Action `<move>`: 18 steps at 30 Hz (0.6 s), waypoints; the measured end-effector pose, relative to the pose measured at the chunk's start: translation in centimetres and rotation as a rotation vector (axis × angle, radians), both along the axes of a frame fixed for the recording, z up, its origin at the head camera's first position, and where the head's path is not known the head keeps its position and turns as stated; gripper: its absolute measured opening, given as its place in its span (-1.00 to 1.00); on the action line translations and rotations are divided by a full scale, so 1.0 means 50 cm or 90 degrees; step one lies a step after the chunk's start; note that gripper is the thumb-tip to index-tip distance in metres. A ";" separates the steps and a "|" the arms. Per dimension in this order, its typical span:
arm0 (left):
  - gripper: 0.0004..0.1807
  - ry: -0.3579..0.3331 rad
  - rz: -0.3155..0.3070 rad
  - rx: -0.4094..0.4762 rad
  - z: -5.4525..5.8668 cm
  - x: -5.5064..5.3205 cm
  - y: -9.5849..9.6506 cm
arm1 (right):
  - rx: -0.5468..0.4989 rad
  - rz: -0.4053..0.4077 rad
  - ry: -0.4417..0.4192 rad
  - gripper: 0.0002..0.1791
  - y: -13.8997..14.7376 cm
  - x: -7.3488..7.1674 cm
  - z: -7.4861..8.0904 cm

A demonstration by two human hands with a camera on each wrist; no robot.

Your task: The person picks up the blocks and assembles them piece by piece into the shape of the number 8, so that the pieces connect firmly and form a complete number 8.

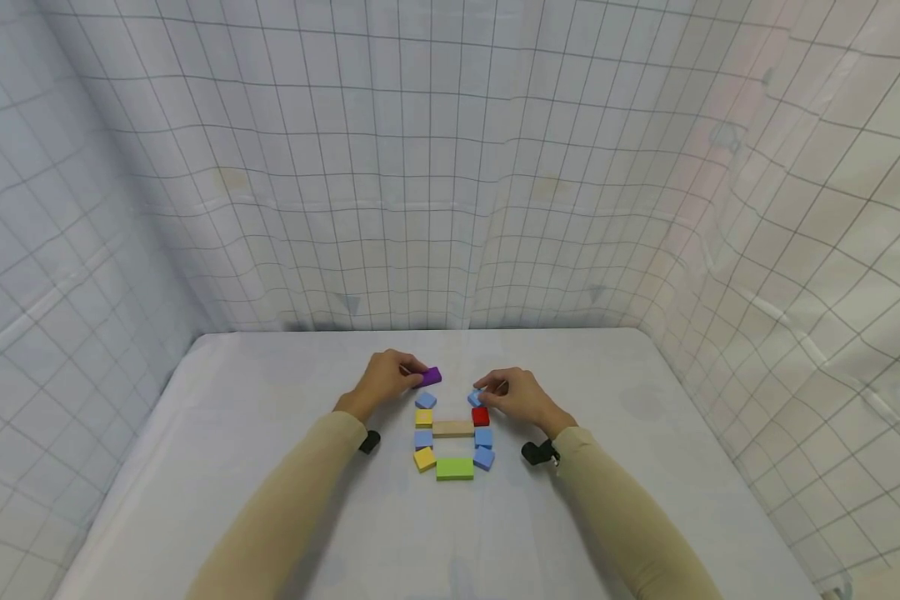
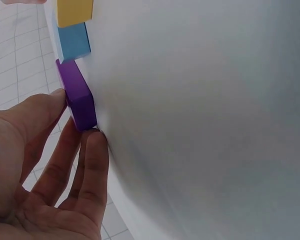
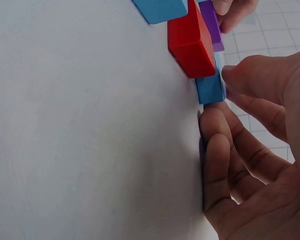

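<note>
In the head view my left hand (image 1: 387, 379) pinches a purple block (image 1: 431, 377) at the far end of a ring of blocks. The left wrist view shows thumb and fingers on the purple block (image 2: 79, 97), which lies on the table close to a blue block (image 2: 74, 41). My right hand (image 1: 519, 396) holds another blue block (image 1: 475, 398) beyond the red block (image 1: 481, 416). Up close, that blue block (image 3: 211, 89) sits against the red block (image 3: 192, 44), with my thumb over its top and curled fingers at its side.
A tan wooden block (image 1: 453, 429) bridges the ring's two sides. Yellow blocks (image 1: 423, 418) and blue blocks (image 1: 423, 439) form the sides, and a light green block (image 1: 455, 469) lies at the near end. White gridded curtains (image 1: 450, 167) surround the white table (image 1: 270, 375).
</note>
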State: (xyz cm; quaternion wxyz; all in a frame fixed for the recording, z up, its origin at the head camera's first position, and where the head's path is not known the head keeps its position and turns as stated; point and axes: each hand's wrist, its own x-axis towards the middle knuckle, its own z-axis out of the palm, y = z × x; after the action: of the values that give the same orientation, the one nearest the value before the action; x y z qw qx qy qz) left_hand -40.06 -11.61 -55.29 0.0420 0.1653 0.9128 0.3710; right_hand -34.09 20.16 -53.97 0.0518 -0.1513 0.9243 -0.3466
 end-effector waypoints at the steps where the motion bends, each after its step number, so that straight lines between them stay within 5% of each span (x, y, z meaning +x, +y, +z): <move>1: -0.81 -0.012 0.005 -0.001 0.017 0.012 0.007 | -0.001 0.000 0.000 -0.80 0.000 0.000 0.000; 6: -0.79 -0.035 0.022 -0.008 0.054 0.039 0.032 | -0.004 -0.001 0.000 -0.80 -0.001 0.000 0.000; 18: -0.79 -0.044 -0.003 0.005 0.033 0.022 0.056 | 0.001 0.001 0.004 -0.78 0.000 -0.002 -0.004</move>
State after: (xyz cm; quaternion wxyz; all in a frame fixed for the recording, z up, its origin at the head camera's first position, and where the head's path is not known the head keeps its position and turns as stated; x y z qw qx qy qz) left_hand -38.98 -8.80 -53.64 0.0737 0.1546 0.9090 0.3800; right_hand -34.21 20.19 -54.16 0.0494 -0.1534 0.9244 -0.3457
